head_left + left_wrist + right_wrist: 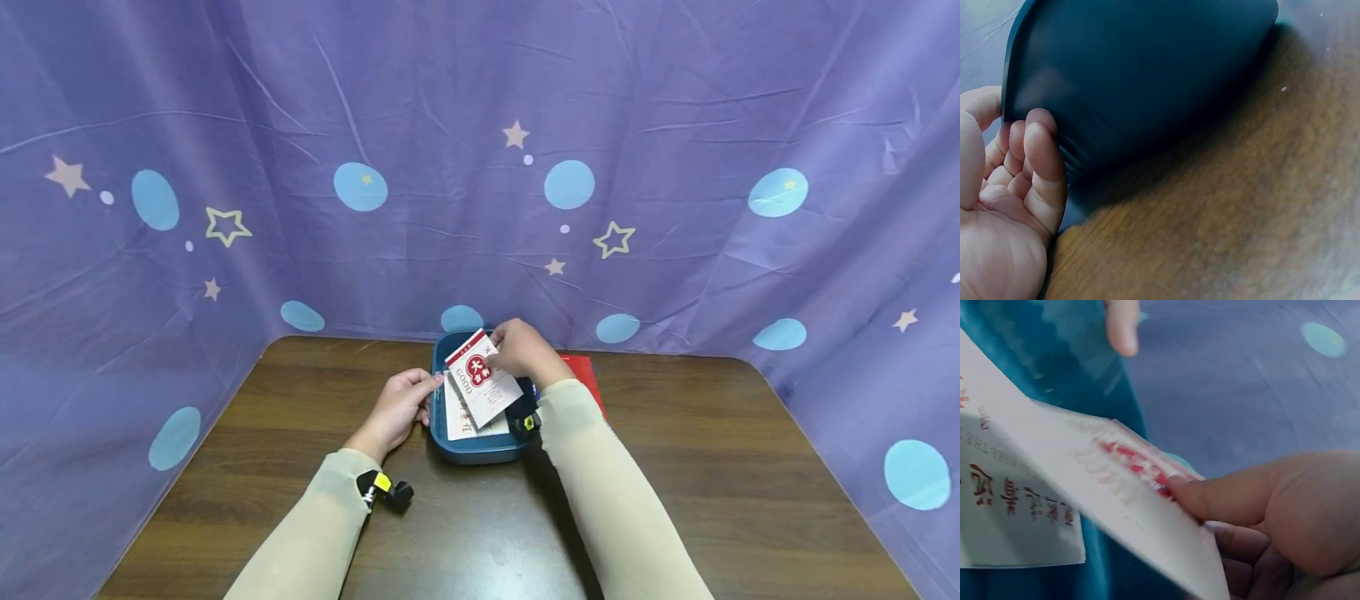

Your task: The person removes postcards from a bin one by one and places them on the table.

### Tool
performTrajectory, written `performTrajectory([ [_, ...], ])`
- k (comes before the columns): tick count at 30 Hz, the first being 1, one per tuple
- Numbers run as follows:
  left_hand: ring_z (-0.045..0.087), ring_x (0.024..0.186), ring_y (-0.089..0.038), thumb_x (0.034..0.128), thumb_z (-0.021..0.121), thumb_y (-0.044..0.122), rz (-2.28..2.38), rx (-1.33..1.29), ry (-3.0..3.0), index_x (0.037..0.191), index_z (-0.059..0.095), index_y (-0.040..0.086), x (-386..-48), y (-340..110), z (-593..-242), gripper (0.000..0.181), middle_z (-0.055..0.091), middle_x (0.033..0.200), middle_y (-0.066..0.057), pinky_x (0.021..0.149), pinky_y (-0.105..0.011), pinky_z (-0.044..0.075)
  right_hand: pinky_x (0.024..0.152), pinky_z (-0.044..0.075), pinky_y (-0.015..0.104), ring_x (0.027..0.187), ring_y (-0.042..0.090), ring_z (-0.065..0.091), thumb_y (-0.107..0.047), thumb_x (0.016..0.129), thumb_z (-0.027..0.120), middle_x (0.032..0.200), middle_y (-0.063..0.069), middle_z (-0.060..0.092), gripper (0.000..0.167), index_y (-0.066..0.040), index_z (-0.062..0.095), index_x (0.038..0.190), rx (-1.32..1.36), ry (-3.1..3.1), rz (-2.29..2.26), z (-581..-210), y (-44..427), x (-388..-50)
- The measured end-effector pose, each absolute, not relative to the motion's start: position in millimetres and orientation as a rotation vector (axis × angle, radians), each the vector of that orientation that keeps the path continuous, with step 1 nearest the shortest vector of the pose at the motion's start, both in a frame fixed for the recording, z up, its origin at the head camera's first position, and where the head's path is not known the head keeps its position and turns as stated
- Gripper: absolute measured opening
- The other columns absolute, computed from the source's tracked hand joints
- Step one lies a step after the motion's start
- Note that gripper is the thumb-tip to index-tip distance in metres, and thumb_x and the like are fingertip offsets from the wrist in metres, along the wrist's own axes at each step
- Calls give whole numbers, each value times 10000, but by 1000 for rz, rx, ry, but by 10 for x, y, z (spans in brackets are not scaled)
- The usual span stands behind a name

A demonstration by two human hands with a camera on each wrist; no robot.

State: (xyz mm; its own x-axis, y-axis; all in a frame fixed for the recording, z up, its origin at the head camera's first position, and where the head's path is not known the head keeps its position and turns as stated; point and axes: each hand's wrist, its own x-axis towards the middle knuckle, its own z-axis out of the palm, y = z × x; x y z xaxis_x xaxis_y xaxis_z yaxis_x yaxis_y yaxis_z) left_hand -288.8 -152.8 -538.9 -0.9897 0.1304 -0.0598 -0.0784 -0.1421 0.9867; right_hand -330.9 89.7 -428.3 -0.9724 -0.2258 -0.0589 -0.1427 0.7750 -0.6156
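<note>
A blue plastic bin (471, 457) with rounded corners stands on the table. My left hand (397, 408) grips its left rim, thumb on one side and fingers curled against the outer wall, as the left wrist view shows. Over the bin, my right hand (525, 352) pinches a white printed card (1141, 487) with a red emblem and a red top strip, thumb on its printed face. The card tilts. Beneath it, a second white card (1022, 515) with printed characters lies inside the bin, partly covered by the first.
Something flat and red (583, 373) lies on the table to the right of the bin, partly hidden by the right arm. Behind the brown wooden table (705, 467) hangs a purple curtain (450, 92) with stars and blue dots.
</note>
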Motion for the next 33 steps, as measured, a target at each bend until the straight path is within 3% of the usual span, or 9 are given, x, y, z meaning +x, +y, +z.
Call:
performTrajectory([
  [6,513,491,-82,1114,715,153,2283,59,1956,908,605,-8,-2902,-1509,-5408,284,550,689,28,443,-206,484,630,570,254,744,151,637,-129,996,848,893,56,684,186,-17,750,1107,-248,2742,-1314,-4309,1214,-3308],
  [19,516,505,-75,1113,718,153,2276,42,1968,893,612,12,-2891,-1519,-5394,282,555,692,29,449,-202,489,678,508,264,786,138,585,-161,1018,847,854,-8,617,215,-28,718,1127,-136,2672,-1461,-4385,1784,-3277],
  [27,510,486,-76,1103,728,151,2286,66,1967,903,611,-19,-2914,-1514,-5416,288,546,681,25,439,-206,480,742,604,343,805,162,661,-148,1084,766,900,37,710,243,22,678,1235,-70,2568,-1558,-4374,2195,-3285],
  [33,504,474,-80,1097,740,167,2287,59,1980,913,613,-27,-2916,-1530,-5433,297,545,670,22,432,-210,475,754,587,300,827,139,673,-146,1083,765,910,12,748,321,47,634,1303,-15,2547,-1551,-4432,2449,-3276],
])
